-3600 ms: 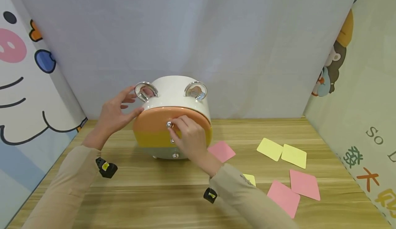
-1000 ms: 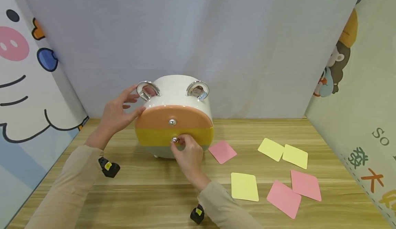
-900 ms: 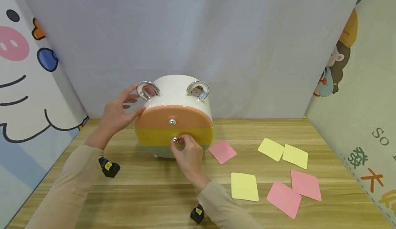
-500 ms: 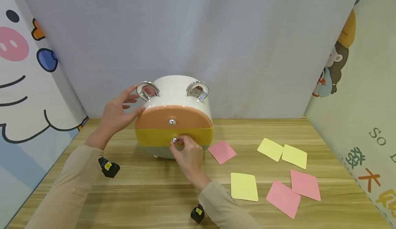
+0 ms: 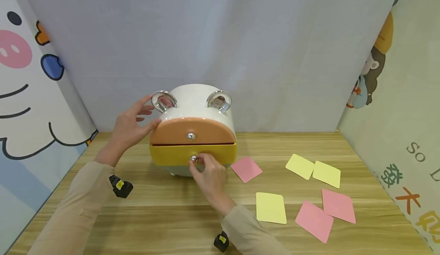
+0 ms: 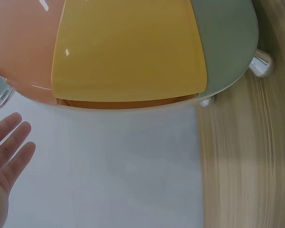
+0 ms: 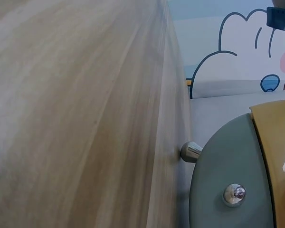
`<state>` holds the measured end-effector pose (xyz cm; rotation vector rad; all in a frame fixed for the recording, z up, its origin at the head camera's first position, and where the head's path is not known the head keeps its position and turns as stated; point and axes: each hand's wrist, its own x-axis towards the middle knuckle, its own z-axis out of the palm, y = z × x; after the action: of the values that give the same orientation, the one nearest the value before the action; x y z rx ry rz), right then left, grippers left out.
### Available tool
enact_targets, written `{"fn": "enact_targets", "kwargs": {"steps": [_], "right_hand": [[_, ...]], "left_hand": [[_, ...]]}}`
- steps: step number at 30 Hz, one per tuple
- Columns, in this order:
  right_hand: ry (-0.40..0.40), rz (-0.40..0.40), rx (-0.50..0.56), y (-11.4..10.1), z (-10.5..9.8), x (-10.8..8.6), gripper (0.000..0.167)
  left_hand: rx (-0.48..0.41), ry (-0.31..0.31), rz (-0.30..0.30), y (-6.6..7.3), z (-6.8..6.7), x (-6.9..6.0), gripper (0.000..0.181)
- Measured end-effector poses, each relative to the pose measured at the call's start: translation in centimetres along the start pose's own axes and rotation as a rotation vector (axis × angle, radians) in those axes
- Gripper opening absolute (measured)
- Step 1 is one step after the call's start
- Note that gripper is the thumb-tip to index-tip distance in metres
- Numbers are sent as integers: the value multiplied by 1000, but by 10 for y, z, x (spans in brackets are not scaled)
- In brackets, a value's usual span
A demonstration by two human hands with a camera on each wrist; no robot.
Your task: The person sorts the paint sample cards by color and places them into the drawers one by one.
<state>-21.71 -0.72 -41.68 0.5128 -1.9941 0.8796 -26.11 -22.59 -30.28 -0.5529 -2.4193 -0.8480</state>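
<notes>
A small white drawer cabinet (image 5: 196, 101) with silver ring ears stands on the table. Its front has an orange top drawer (image 5: 172, 132), a yellow middle drawer (image 5: 168, 155) and a grey-green bottom drawer (image 7: 228, 166). The yellow one stands slightly out, leaving a dark gap above it. My right hand (image 5: 211, 176) pinches its silver knob (image 5: 193, 158) between thumb and fingers; in the right wrist view barely any of that hand shows. At the cabinet's upper left, my left hand (image 5: 128, 127) rests its thumb on the corner, with the index fingertip at the left ear (image 5: 161, 100).
Right of the cabinet lie several paper squares on the wooden table (image 5: 154, 224), among them a pink square (image 5: 246, 169) and a yellow square (image 5: 270, 208). A grey-white curtain (image 5: 213, 37) hangs behind. Cartoon-printed panels flank both sides.
My right hand has moved down from the orange drawer's knob to the yellow drawer's knob. In the last half second the yellow drawer has come out a little. My left hand keeps its place.
</notes>
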Motion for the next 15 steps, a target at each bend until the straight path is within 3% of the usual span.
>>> {"fn": "enact_targets", "kwargs": {"steps": [7, 15], "right_hand": [[9, -99, -58, 3, 0, 1, 18], [-13, -160, -61, 6, 0, 4, 14]], "left_hand": [[-5, -1, -4, 1, 0, 0, 66], [-2, -2, -4, -1, 0, 0, 67]]}}
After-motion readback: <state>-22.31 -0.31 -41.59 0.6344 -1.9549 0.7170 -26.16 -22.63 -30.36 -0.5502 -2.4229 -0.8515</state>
